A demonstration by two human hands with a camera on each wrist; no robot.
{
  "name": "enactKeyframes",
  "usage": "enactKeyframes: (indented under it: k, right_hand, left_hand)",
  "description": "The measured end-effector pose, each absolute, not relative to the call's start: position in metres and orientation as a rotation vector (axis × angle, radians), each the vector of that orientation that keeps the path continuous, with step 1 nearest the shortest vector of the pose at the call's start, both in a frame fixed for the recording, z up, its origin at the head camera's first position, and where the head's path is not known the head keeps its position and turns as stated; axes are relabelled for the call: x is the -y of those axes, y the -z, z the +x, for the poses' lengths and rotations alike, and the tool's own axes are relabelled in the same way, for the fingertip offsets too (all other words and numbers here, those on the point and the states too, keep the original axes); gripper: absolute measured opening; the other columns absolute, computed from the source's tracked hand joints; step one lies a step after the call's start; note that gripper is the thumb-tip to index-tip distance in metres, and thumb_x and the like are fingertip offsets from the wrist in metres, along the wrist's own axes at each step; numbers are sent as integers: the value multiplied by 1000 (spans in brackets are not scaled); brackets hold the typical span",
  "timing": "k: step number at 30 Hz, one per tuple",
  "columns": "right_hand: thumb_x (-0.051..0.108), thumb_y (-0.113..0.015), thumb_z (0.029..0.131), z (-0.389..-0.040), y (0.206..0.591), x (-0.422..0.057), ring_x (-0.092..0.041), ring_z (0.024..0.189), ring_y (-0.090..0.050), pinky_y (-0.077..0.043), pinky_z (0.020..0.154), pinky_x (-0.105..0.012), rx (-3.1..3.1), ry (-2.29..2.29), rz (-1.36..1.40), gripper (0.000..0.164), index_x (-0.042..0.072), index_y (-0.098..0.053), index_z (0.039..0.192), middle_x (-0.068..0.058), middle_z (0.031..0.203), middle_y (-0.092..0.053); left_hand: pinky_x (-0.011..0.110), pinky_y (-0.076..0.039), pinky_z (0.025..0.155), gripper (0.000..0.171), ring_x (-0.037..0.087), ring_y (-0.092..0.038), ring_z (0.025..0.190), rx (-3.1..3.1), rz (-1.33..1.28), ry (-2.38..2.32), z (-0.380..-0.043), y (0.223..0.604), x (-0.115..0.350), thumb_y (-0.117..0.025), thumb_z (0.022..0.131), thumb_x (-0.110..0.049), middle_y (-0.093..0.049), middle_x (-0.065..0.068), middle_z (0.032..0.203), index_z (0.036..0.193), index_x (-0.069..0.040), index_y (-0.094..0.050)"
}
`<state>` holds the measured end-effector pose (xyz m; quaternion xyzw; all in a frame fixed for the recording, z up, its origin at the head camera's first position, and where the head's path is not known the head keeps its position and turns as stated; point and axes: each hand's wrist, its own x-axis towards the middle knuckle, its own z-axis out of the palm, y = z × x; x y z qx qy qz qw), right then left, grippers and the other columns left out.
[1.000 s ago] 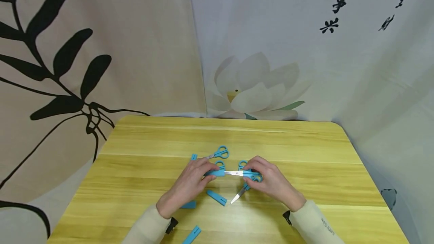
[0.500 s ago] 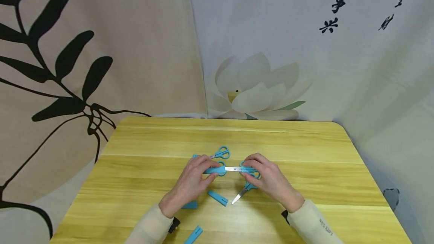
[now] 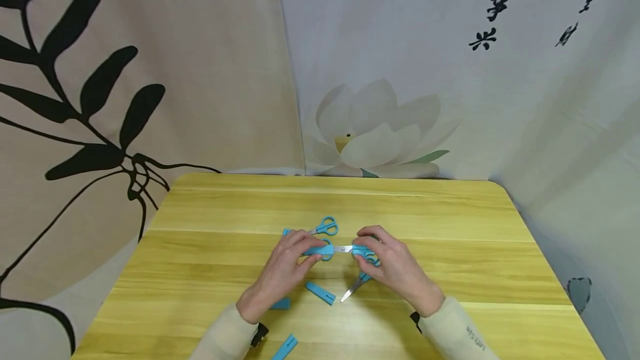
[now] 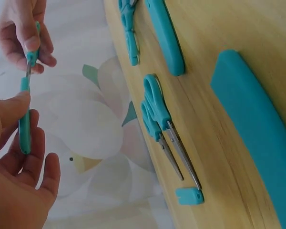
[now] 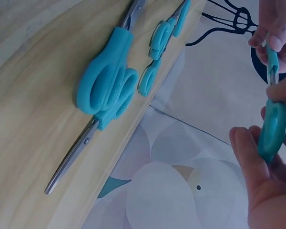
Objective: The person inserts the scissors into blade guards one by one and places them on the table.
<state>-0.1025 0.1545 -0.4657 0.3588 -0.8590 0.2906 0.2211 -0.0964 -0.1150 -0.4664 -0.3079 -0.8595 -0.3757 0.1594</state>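
My left hand [image 3: 282, 265] pinches a blue scissor cover [image 4: 25, 119] between thumb and fingers. My right hand [image 3: 397, 265] grips a pair of scissors [image 5: 275, 126] by the blue handles. The blades point left, their tips hidden inside the cover, with a short stretch of bare metal [image 3: 344, 249] showing between the hands. In both wrist views the held pieces line up end to end, raised over the table. Below the right hand lies another pair of scissors [image 3: 351, 291], bare blades angled toward the front left. Part of its handles is hidden by the hand.
Further back on the wooden table [image 3: 425, 210] lies another pair of scissors [image 3: 327, 226], a loose cover [image 3: 286, 231] beside its blades. More covers lie nearer the front: one cover [image 3: 320, 293] in the middle, one [image 3: 285, 347] at the bottom. A printed curtain [image 3: 225, 71] hangs behind.
The bare blade between my hands has grown shorter as the right hand moved left, pushing the scissors deeper into the cover. The left hand keeps its hold. Loose pieces stay put.
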Motion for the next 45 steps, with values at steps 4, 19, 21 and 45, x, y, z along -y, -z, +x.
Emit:
enactKeyframes:
  k: [4, 19, 21, 45]
  right_hand:
    - [10, -86, 81, -102, 465, -152, -15, 84, -68, -60, 69, -28, 2361, -809, 979, 28, 10, -74, 106, -6, 114, -66]
    - [7, -87, 78, -99, 467, -147, -13, 85, -68, -60, 72, -25, 2317, -832, 979, 28, 8, -73, 102, -2, 108, -66]
    - [7, -87, 78, -99, 467, -146, -14, 86, -69, -60, 73, -25, 2316, -829, 981, 28, 8, -73, 102, -2, 108, -66]
    - [5, -84, 82, -100, 465, -142, -16, 84, -70, -59, 71, -23, 2266, -839, 1039, 26, 7, -73, 105, -3, 110, -65]
  left_hand:
    - [36, -55, 85, 28, 16, -62, 104, 2450, -890, 1081, -97, 466, 115, -85, 85, -4, -69, -4, 109, 110, -13, -77]
    - [37, -56, 86, 29, 17, -62, 107, 2461, -874, 1115, -95, 465, 113, -84, 85, -2, -68, -4, 112, 111, -14, -76]
    - [36, -56, 86, 29, 16, -62, 106, 2457, -877, 1120, -95, 466, 113, -84, 85, -2, -68, -4, 111, 111, -14, -76]
    - [27, -55, 77, 26, 14, -59, 101, 2391, -930, 1137, -97, 468, 111, -83, 86, -4, -65, -4, 106, 111, -11, -77]
